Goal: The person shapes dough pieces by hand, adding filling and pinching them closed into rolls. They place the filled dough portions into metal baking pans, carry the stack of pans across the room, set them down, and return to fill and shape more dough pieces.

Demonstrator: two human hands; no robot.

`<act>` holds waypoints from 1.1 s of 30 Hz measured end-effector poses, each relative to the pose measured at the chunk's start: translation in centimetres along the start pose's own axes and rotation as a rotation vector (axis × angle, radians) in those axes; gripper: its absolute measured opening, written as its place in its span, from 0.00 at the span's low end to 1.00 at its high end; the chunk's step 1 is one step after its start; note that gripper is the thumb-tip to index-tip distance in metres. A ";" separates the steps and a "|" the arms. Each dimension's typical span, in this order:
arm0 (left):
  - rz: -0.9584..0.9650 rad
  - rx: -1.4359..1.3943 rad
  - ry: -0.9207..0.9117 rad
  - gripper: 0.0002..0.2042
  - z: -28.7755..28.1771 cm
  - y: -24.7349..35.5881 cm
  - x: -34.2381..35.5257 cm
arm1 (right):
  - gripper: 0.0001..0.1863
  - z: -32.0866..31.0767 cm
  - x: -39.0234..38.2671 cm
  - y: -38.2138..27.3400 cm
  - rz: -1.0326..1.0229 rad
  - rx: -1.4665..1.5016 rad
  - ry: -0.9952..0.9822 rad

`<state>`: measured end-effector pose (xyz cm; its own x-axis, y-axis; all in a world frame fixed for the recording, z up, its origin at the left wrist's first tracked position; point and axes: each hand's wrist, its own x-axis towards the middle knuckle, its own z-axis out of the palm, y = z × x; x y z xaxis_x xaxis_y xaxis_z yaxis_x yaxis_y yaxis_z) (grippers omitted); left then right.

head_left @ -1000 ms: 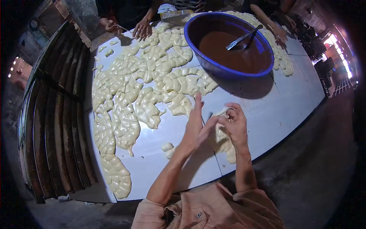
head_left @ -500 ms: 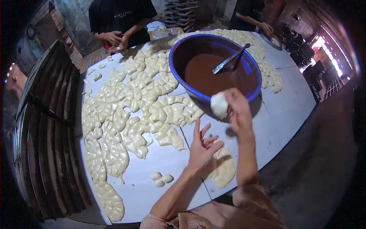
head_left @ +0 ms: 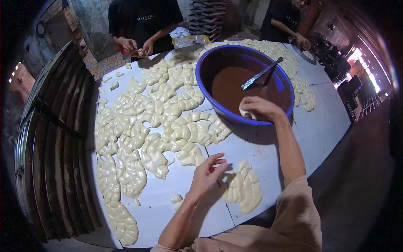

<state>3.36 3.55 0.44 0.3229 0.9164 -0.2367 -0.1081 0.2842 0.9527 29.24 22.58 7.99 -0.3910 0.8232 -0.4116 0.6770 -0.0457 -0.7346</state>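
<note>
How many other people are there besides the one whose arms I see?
2 that show: one person beyond the dough, left of the blue tub; a second person at the far right. More may be hidden.

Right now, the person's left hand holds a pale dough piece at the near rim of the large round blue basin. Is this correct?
Wrong hand: the head view shows the right hand holding the pale dough piece at the near rim of the blue basin.

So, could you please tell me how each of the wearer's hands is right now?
Left hand: open, loosely curled, holding nothing visible.
Right hand: closed on a white dough piece.
</note>
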 end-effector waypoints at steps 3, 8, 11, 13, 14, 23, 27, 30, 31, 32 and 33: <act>-0.006 -0.062 -0.030 0.23 0.6 0.7 0.1 | 0.09 1.4 -2.4 -1.8 -0.175 0.809 0.091; -0.007 -0.497 0.017 0.25 1.4 1.8 0.4 | 0.09 9.2 -3.9 -4.1 -0.282 1.090 0.091; 0.013 -0.735 0.041 0.21 1.3 1.1 -0.5 | 0.09 14.5 -5.6 -5.5 -0.229 1.045 0.179; -0.027 -0.925 0.068 0.15 -0.2 0.7 -2.0 | 0.09 17.7 -5.8 -4.9 -0.211 1.044 0.163; -0.025 -0.926 0.090 0.15 -1.2 0.1 -2.8 | 0.10 19.0 -6.1 -5.2 -0.208 1.058 0.154; 0.038 -0.592 0.562 0.13 -6.8 -2.3 -8.1 | 0.23 28.5 -8.5 -10.1 -0.453 0.055 0.329; 0.081 -0.453 0.554 0.16 -8.4 -3.4 -9.3 | 0.16 32.0 -7.4 -10.1 -0.472 -0.107 0.588; 0.131 -0.390 0.557 0.17 -10.0 -4.2 -9.7 | 0.10 33.2 -6.5 -11.0 -0.564 -0.272 0.741; 0.164 -0.374 0.535 0.18 -10.3 -3.7 -9.9 | 0.09 33.4 -6.5 -10.9 -0.485 -0.082 0.666; 0.196 -0.358 0.514 0.19 -10.6 -3.1 -10.0 | 0.10 33.5 -6.5 -11.0 -0.402 0.107 0.588; 0.127 -0.436 0.460 0.19 -11.1 -2.5 -10.3 | 0.13 33.4 -6.5 -11.2 -0.106 0.489 0.369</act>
<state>-10.10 -3.51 -1.62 -0.1428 0.9503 -0.2767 -0.5222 0.1652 0.8367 3.35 -1.21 0.88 -0.1397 0.9748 -0.1738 0.2479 -0.1355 -0.9593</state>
